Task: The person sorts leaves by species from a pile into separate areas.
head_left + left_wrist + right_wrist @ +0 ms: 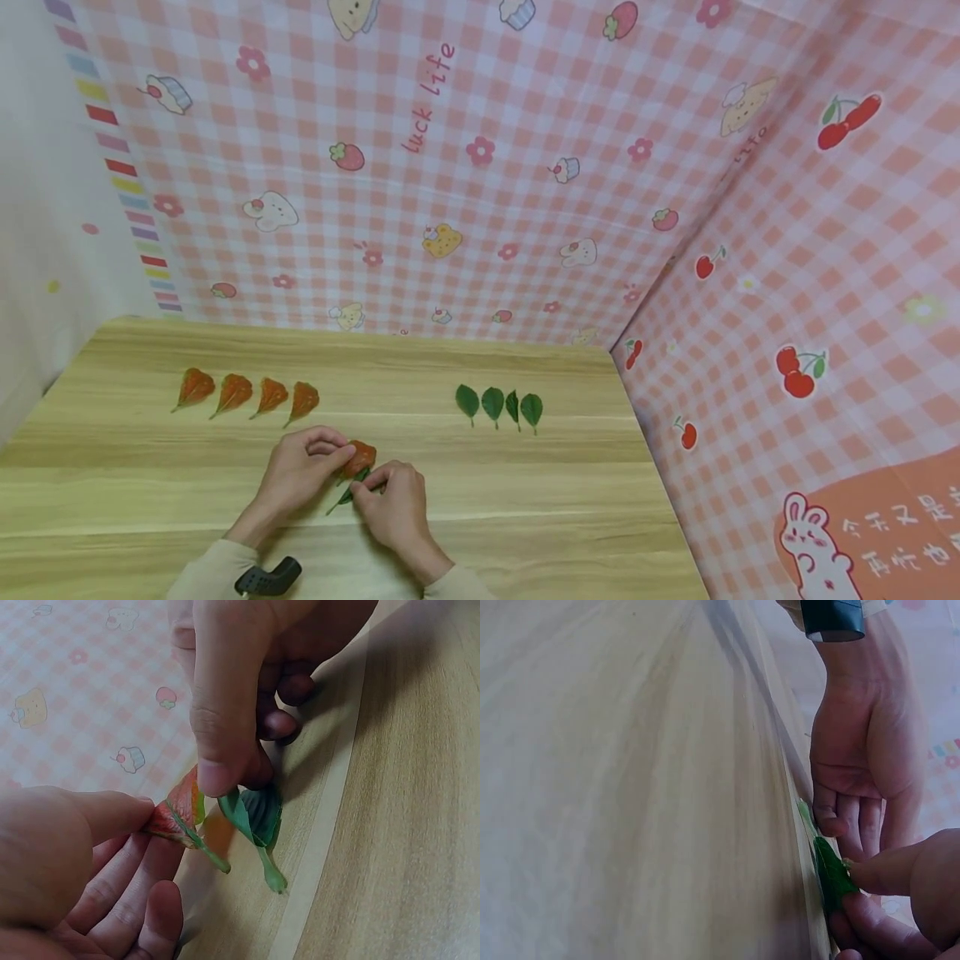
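Between thumb and fingers my left hand (296,471) pinches an orange-red leaf (363,455) above the wooden table. Close beside it, my right hand (397,504) pinches a folded green leaf (346,497) with its stem pointing down and left. In the left wrist view the orange-red leaf (174,817) and the green leaf (257,817) lie side by side, both stems toward the lower right; my right fingertips cover part of both. The right wrist view shows the green leaf (832,874) held at its edge, with the left palm beyond.
Several orange leaves (236,393) lie in a row at the back left of the table (540,508). A row of several green leaves (492,404) lies at the back right. Pink checked cloth (420,192) rises behind and on the right. A black band (270,577) sits on my left sleeve.
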### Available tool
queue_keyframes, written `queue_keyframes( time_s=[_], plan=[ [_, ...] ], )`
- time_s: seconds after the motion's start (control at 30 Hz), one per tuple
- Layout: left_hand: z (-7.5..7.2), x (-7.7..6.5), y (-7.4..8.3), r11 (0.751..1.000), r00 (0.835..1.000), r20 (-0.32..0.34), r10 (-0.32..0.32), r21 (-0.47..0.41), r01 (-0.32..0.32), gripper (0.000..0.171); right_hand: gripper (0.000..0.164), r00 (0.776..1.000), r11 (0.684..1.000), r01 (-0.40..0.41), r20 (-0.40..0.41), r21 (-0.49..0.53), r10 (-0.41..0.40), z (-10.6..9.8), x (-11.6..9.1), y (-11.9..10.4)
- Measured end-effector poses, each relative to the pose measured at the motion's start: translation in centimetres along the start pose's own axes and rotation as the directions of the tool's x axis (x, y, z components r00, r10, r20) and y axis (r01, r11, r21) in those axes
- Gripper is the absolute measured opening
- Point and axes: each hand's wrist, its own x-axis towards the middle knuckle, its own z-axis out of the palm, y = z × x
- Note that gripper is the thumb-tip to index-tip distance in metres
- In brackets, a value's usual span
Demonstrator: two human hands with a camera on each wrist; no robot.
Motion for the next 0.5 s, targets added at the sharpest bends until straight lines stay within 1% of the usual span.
queue_keyframes(
  time_s=[0.13,0.37,0.5],
  plan=[
    [0.00,-0.04,0.01,1.000,1.000,-0.001,0.001,-0.009,-0.001,0.017,0.019,1.000,1.000,-0.006,-0.003,-0.015,0.006,0.06,-0.15,-0.19],
    [-0.02,-0.29,0.12,1.000,1.000,0.011,-0.003,-0.018,0.003,0.021,0.019,1.000,1.000,-0.021,0.015,0.008,0.021,-0.02,-0.11,-0.12],
    [-0.05,-0.29,0.10,0.999,1.000,0.002,0.004,-0.035,-0.004,0.022,0.019,0.999,0.999,-0.032,0.025,0.016,0.032,-0.10,-0.15,-0.11]
  ],
)
